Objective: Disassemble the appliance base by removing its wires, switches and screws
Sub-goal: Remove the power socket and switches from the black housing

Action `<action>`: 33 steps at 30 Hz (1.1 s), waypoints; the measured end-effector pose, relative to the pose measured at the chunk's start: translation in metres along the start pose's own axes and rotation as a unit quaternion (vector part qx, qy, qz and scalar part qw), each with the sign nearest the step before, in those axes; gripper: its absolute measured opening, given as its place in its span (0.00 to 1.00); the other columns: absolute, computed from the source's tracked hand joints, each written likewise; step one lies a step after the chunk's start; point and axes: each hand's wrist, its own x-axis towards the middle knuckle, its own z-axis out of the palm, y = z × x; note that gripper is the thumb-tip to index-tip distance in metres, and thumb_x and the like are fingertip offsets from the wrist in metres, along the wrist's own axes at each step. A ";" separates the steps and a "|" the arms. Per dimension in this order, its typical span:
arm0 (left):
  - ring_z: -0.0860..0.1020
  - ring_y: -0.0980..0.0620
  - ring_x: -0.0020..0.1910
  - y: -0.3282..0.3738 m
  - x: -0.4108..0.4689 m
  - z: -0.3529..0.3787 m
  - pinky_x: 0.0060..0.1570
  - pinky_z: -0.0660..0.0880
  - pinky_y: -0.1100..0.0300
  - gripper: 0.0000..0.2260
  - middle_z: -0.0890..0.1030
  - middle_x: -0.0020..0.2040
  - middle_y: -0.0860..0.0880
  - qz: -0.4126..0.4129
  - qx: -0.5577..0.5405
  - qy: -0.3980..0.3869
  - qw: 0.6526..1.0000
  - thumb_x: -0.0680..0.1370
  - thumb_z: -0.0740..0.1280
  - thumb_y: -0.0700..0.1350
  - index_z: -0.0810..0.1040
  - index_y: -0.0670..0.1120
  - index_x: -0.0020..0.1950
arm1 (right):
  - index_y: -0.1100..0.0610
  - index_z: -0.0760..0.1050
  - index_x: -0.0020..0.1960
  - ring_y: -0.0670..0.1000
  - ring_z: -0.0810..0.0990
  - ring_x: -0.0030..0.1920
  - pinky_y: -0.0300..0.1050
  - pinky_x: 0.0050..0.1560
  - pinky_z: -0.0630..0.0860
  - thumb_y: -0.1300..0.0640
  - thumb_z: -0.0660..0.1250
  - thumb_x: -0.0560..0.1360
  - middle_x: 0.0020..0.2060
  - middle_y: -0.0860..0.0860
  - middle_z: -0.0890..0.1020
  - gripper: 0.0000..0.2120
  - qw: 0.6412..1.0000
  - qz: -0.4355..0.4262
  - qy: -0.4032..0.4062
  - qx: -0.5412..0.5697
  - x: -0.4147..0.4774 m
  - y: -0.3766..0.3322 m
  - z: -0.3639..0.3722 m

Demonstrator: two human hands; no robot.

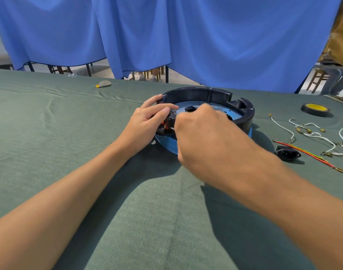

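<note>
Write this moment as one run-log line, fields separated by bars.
left hand steadies appliance base | right hand works at switch | white wires, power socket lie aside

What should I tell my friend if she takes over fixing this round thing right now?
Left hand: steadies the appliance base at its near-left rim.
Right hand: closed over a red and black part at that rim; what it grips is hidden.
Done: white wires, a red and yellow wire and a black socket lie loose on the cloth, right of the base.
Left: that part, then any screws; none show.
</note>
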 end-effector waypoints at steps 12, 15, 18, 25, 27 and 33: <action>0.65 0.56 0.72 0.002 -0.001 0.000 0.73 0.56 0.44 0.11 0.69 0.71 0.55 -0.002 0.017 0.006 1.000 0.77 0.58 0.54 0.79 0.66 0.50 | 0.63 0.75 0.28 0.46 0.63 0.24 0.35 0.22 0.59 0.57 0.66 0.75 0.19 0.49 0.67 0.18 0.940 0.211 -0.021 0.266 0.001 0.040 0.012; 0.65 0.54 0.73 0.002 -0.001 -0.001 0.74 0.57 0.44 0.11 0.69 0.72 0.55 -0.005 0.010 0.006 1.000 0.76 0.58 0.54 0.80 0.66 0.50 | 0.58 0.64 0.32 0.55 0.62 0.33 0.43 0.31 0.61 0.55 0.63 0.77 0.28 0.53 0.62 0.17 0.981 0.131 -0.018 0.141 -0.003 0.023 0.013; 0.64 0.55 0.73 0.002 -0.001 -0.002 0.74 0.57 0.45 0.11 0.70 0.71 0.55 -0.010 0.010 0.009 1.000 0.76 0.59 0.54 0.80 0.66 0.50 | 0.55 0.71 0.45 0.54 0.59 0.31 0.46 0.38 0.65 0.58 0.61 0.78 0.31 0.51 0.57 0.03 0.995 0.061 0.011 0.076 -0.009 0.002 0.009; 0.64 0.55 0.73 0.005 -0.001 -0.002 0.73 0.59 0.47 0.10 0.70 0.72 0.54 -0.010 -0.002 0.006 1.000 0.77 0.61 0.52 0.80 0.62 0.51 | 0.55 0.72 0.42 0.54 0.60 0.32 0.45 0.37 0.64 0.59 0.61 0.77 0.31 0.50 0.57 0.05 0.995 0.051 -0.003 0.090 -0.001 0.003 0.006; 0.66 0.57 0.71 0.004 -0.001 -0.002 0.72 0.62 0.54 0.10 0.70 0.72 0.52 -0.001 -0.013 0.000 1.000 0.81 0.62 0.46 0.80 0.60 0.51 | 0.51 0.61 0.30 0.53 0.62 0.31 0.43 0.33 0.62 0.57 0.63 0.76 0.28 0.52 0.60 0.18 0.983 0.107 -0.036 0.144 0.006 0.018 0.012; 0.65 0.56 0.72 0.005 -0.001 -0.004 0.71 0.61 0.58 0.10 0.68 0.73 0.55 -0.012 -0.001 -0.008 1.000 0.79 0.62 0.50 0.81 0.61 0.53 | 0.58 0.77 0.26 0.46 0.68 0.23 0.37 0.26 0.65 0.54 0.66 0.76 0.18 0.50 0.72 0.20 0.930 0.213 -0.002 0.298 0.007 0.034 0.042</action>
